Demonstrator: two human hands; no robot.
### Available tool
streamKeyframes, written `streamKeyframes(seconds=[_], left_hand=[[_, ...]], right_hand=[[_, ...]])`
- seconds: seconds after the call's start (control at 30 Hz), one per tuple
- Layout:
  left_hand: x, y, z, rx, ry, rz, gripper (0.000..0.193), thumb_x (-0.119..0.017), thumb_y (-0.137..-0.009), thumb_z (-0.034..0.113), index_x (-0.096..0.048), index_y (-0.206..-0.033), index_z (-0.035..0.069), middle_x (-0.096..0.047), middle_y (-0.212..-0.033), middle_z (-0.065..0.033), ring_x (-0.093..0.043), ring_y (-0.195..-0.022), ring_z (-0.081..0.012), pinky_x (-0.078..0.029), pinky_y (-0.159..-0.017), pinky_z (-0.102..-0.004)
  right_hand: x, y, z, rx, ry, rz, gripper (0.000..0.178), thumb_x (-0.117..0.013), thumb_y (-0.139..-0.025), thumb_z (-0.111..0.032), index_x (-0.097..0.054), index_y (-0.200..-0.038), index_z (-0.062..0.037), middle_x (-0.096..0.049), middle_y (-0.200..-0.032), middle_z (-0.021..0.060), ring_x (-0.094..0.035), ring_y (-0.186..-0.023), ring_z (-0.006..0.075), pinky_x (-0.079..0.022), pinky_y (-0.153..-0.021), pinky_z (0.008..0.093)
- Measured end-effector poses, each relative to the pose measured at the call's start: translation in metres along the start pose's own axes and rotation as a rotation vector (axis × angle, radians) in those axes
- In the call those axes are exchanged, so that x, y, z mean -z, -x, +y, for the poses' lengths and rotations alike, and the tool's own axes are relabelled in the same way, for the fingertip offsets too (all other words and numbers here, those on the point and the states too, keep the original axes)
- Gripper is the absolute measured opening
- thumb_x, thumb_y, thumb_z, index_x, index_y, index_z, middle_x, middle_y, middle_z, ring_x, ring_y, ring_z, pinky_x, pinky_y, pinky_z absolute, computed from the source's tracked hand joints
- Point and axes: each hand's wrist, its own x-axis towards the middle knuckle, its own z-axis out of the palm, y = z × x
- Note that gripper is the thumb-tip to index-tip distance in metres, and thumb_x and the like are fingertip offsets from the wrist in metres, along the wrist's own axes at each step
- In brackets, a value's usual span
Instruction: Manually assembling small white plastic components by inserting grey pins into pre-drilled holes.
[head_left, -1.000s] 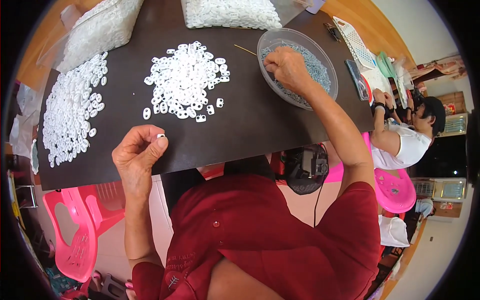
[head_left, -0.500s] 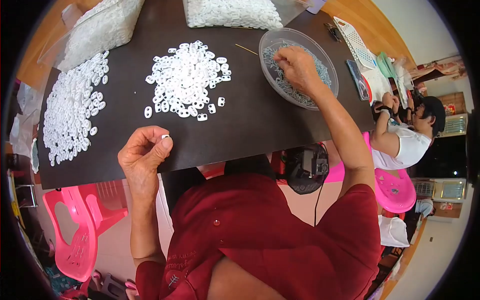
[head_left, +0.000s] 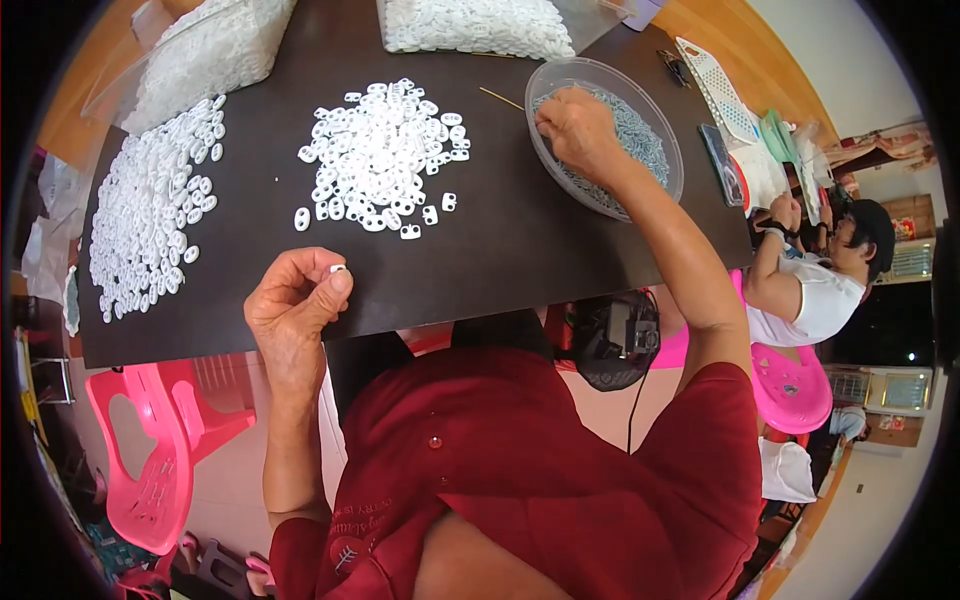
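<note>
My left hand [head_left: 292,305], near the table's front edge, pinches a small white plastic piece [head_left: 338,268] between thumb and forefinger. Beyond it lies a loose heap of white two-holed plastic pieces [head_left: 375,160]. My right hand [head_left: 580,130] reaches into a round clear plastic tub [head_left: 535,150] at the right, which is full of thin grey metal screws [head_left: 640,140]. Its fingers are drawn together over the screws near the tub's left side; whatever sits between the fingertips is hidden.
A second heap of white oval pieces [head_left: 150,215] spreads at the left, below a clear bag [head_left: 215,60] of them. Another full bag [head_left: 475,28] lies at the back. A thin brass-coloured rod [head_left: 500,98] and a phone [head_left: 722,165] flank the tub. Another person [head_left: 800,265] sits at right.
My right hand has shifted slightly left and its fingers have drawn in among the screws. The left hand keeps its pinch on the white piece. The whole view has shifted a little.
</note>
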Motion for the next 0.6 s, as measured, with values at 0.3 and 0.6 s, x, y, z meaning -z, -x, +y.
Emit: streamKeyframes(seconds=[0.3,0.6], left_hand=[[-0.002,-0.007,-0.006,0.072,0.256,0.002,0.009,-0.064,-0.082,0.002,-0.06,-0.09,0.0,-0.062,-0.071,-0.008,-0.056,-0.056,-0.0103,-0.042,-0.049,-0.019],[0.001,-0.005,-0.008,0.018,0.425,0.015,0.013,-0.063,-0.083,0.001,-0.06,-0.094,-0.004,-0.063,-0.081,-0.0107,-0.06,-0.068,-0.0128,-0.049,-0.057,-0.0235]], right_hand=[[0.008,0.003,0.006,0.02,0.082,0.027,0.008,-0.055,-0.081,-0.009,-0.053,-0.079,-0.0025,-0.056,-0.077,0.0182,-0.055,-0.073,0.0381,-0.044,-0.064,0.0432],[0.059,0.01,-0.051,-0.247,-0.273,0.147,0.009,-0.059,-0.083,-0.002,-0.059,-0.091,0.0003,-0.059,-0.078,0.0058,-0.054,-0.07,0.0132,-0.045,-0.066,0.0264]])
